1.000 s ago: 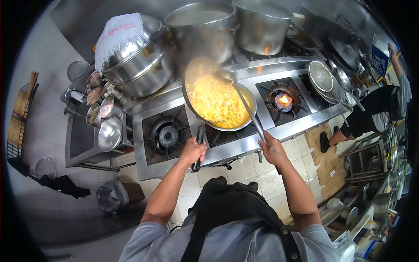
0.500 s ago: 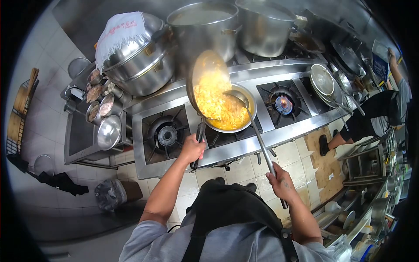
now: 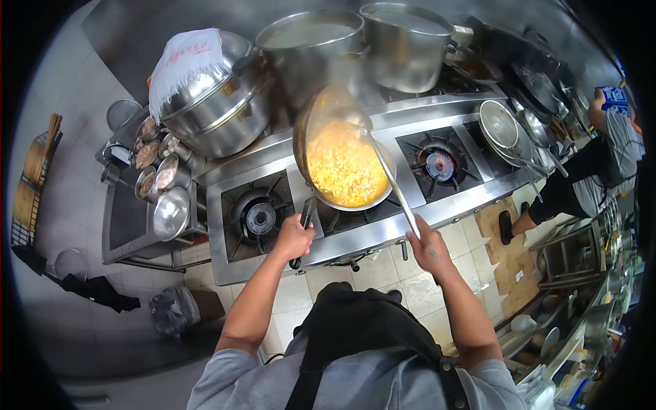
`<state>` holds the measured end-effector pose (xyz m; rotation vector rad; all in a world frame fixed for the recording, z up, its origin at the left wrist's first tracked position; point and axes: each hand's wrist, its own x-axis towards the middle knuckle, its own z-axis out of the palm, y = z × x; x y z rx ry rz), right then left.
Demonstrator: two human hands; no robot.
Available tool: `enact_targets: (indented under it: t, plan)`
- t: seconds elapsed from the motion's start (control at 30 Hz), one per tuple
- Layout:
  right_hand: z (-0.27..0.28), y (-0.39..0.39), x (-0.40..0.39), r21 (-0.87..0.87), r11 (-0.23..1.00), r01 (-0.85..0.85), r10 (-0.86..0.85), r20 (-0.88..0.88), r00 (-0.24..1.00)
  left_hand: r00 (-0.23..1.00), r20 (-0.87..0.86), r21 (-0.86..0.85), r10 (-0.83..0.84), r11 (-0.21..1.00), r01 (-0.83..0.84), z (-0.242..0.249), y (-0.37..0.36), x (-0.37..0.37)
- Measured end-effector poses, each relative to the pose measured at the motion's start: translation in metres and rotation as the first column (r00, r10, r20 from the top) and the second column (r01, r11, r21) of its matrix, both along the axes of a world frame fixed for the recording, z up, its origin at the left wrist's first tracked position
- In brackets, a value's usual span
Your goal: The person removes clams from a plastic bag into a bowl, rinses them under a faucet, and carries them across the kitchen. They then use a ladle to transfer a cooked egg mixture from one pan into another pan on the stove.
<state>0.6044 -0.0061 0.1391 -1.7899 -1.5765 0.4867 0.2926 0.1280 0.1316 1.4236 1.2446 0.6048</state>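
Observation:
My left hand (image 3: 295, 236) is wrapped round the black handle of a wok (image 3: 301, 140), which is tipped steeply over a metal bowl (image 3: 391, 167) on the stove. Yellow-orange food that looks like scrambled egg (image 3: 347, 167) fills the bowl and reaches up to the wok's lip. My right hand (image 3: 429, 247) grips the long handle of a ladle (image 3: 391, 176). The ladle's head is up at the wok's inner side, partly blurred by steam.
A burner (image 3: 439, 165) is lit to the right; another burner (image 3: 260, 217) stands left. Large stockpots (image 3: 410, 58) and a towel-topped steamer (image 3: 212, 109) line the back. Small containers of ingredients (image 3: 164, 174) sit at left. A strainer (image 3: 499, 123) lies right, near another person (image 3: 601, 157).
The ladle has moved up from the bowl to the wok's inside, my right hand rising with it. More food now lies in the bowl. The other person's arm has shifted.

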Motion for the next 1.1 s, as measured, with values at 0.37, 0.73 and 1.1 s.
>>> enact_targets:
  t: [0.37,0.73,1.1]
  plan:
    - [-0.006,-0.023,-0.007,-0.155,0.987,-0.040,0.013,-0.172,0.985,1.000,-0.031,0.040,-0.002,0.999,0.003,0.009,0.015,0.015]
    - [0.025,-0.079,-0.012,-0.294,0.956,0.022,-0.081,-0.191,0.978,0.986,-0.169,0.093,0.006,0.996,0.010,0.012,0.019,0.011]
    - [0.011,-0.061,0.000,-0.195,0.979,0.057,-0.081,-0.118,0.990,0.965,-0.261,0.243,-0.025,0.966,0.090,-0.004,0.024,-0.010]
